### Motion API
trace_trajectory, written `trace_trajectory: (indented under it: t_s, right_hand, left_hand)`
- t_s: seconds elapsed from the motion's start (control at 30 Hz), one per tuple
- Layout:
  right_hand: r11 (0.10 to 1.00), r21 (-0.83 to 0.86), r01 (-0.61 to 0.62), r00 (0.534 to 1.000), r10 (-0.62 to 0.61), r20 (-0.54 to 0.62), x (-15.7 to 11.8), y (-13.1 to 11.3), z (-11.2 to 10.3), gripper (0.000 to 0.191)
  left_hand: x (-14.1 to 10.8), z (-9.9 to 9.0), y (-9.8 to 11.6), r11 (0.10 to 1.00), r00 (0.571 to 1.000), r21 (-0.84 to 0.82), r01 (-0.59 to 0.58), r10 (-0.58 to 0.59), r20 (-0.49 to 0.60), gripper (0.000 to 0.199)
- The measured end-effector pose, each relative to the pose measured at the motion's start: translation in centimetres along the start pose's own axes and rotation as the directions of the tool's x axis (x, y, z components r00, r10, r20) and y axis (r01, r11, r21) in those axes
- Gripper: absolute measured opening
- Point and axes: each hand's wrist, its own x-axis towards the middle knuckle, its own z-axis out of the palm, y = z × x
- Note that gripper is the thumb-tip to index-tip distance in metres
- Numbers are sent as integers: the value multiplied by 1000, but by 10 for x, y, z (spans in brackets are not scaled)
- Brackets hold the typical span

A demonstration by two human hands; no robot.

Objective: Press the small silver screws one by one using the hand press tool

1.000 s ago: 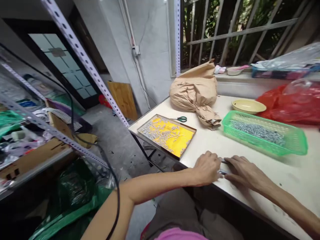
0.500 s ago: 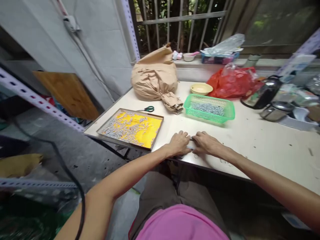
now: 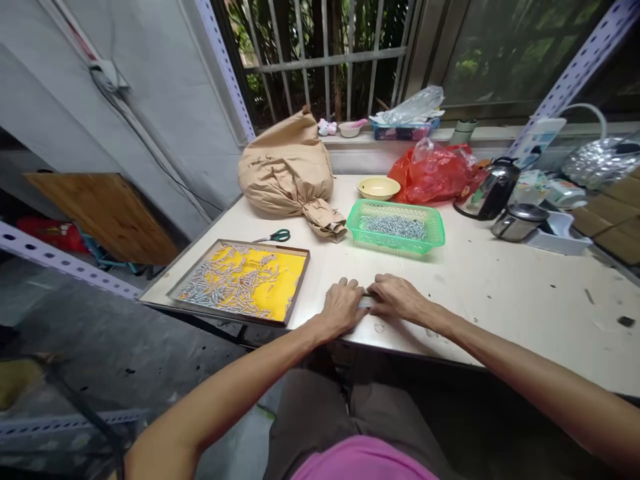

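Note:
Near the front edge of the white table (image 3: 505, 293), my left hand (image 3: 341, 307) and my right hand (image 3: 399, 297) meet with bent fingers. Between them shows a small, flat, pale piece (image 3: 367, 301) with a dark edge; the fingers hide most of it. To the left of my left hand lies a shallow tray (image 3: 299, 291) with a yellow bottom, strewn with many small metal screw-like pieces (image 3: 213, 285). Beyond my hands stands a green plastic basket (image 3: 393, 245) holding more small metal pieces (image 3: 395, 227).
Dark-handled scissors (image 3: 280, 235) lie behind the tray. A big brown paper bag (image 3: 287, 167), a cream bowl (image 3: 379, 188) and a red plastic bag (image 3: 430, 173) stand along the back. To the right are an electric kettle (image 3: 493, 190) and a metal pot (image 3: 519, 222).
The view has turned slightly to the right and tilted up, so everything appears shifted left. Both hands stay together at the same spot on the table, with the pale piece between them.

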Motion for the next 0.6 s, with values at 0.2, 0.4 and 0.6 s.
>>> trace_trajectory:
  t_s: [0.2, 0.4, 0.6]
  right_hand:
    - [988, 94, 121, 993, -121, -10, 17, 32, 9, 39]
    - [999, 10, -43, 994, 44, -102, 22, 33, 9, 19]
    - [998, -61, -20, 993, 13, -121, 34, 3, -4, 23]
  left_hand:
    - [-20, 29, 22, 997, 979, -70, 25, -38, -200, 35]
    - [-30, 48, 47, 975, 970, -208, -79, 27, -242, 33]
    - [-29, 45, 48, 957, 964, -272, -98, 23, -264, 30]
